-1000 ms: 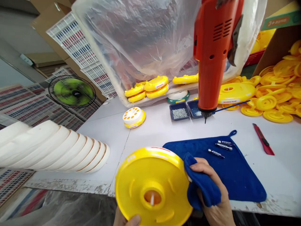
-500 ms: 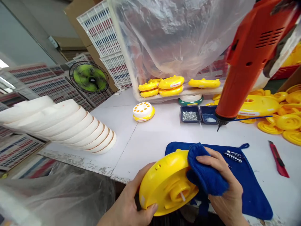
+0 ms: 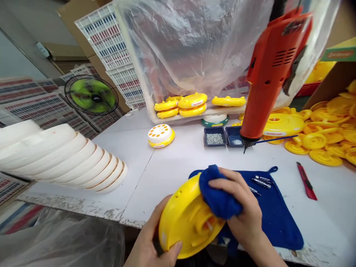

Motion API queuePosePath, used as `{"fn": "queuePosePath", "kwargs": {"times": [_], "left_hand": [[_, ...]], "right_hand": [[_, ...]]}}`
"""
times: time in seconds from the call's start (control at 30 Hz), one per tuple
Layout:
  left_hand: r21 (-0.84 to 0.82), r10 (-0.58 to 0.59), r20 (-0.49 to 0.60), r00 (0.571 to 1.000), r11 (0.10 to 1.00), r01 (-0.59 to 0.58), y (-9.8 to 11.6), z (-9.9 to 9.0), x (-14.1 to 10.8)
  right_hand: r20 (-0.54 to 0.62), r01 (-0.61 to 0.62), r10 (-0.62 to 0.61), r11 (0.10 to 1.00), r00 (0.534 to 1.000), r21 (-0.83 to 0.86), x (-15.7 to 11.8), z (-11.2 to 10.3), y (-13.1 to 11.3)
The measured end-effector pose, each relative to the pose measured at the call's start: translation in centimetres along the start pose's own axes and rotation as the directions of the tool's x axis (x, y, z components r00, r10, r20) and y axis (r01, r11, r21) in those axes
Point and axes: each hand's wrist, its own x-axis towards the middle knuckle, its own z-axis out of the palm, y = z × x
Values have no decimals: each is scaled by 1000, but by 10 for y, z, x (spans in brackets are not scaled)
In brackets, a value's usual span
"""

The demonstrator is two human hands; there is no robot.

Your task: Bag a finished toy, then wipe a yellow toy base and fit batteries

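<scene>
My left hand point(image 3: 158, 237) grips the left edge of a round yellow plastic housing point(image 3: 180, 218), tilted up above the table's front edge, with a hub in its middle facing me. A blue cloth point(image 3: 218, 194) is bunched in my right hand point(image 3: 241, 204) and pressed against the housing's upper right rim. Under the right hand a blue cloth mat point(image 3: 278, 222) lies on the table, with several batteries point(image 3: 261, 181) on it. An orange electric screwdriver point(image 3: 261, 78) hangs above, bit pointing down.
Screws fill a dark tray point(image 3: 215, 136) beside another tray point(image 3: 235, 137). A red cutter knife point(image 3: 306, 181) lies right, below piled yellow parts point(image 3: 325, 137). Stacked white rings point(image 3: 69, 159) lean at left. A white-and-yellow round unit point(image 3: 161, 135) and yellow housings point(image 3: 193, 104) stand behind.
The view has shifted, so the screwdriver and table things appear farther left. My right hand has moved the cloth along the housing's upper rim; the housing is turned slightly.
</scene>
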Motion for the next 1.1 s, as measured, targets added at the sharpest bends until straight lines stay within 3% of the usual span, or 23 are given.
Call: {"fn": "queuePosePath", "kwargs": {"times": [0.07, 0.17, 0.23, 0.33, 0.73, 0.8, 0.9, 0.97, 1.1], "left_hand": [[-56, -45, -147, 988, 998, 37, -15, 2, -2], [-101, -128, -354, 926, 990, 98, -32, 9, -6], [-100, -139, -393, 909, 989, 108, -40, 14, -9], [-86, -124, -383, 915, 991, 99, -46, 18, -12], [-146, -173, -371, 913, 981, 126, -47, 22, -15], [-116, -156, -378, 913, 986, 120, -47, 23, -15], [-29, -115, -386, 915, 993, 112, -46, 24, -18], [34, -87, -387, 918, 993, 109, -48, 22, -20], [116, -82, -304, 949, 986, 122, -53, 13, -21]], "right_hand": [[-77, -165, 171, 983, 982, 79, -2, 1, 16], [-113, -330, 355, 925, 928, 190, -10, 3, 31], [-138, -396, 436, 885, 889, 245, -15, 6, 34], [-141, -431, 484, 854, 863, 293, -19, 8, 32], [-117, -415, 461, 864, 880, 284, -23, 9, 31], [-123, -347, 382, 908, 916, 233, -23, 12, 23], [-38, -172, 179, 973, 983, 157, -20, 18, 8], [-6, -108, 110, 985, 994, 132, -16, 20, 2], [-143, -227, 247, 963, 958, 145, -9, 18, -6]]}}
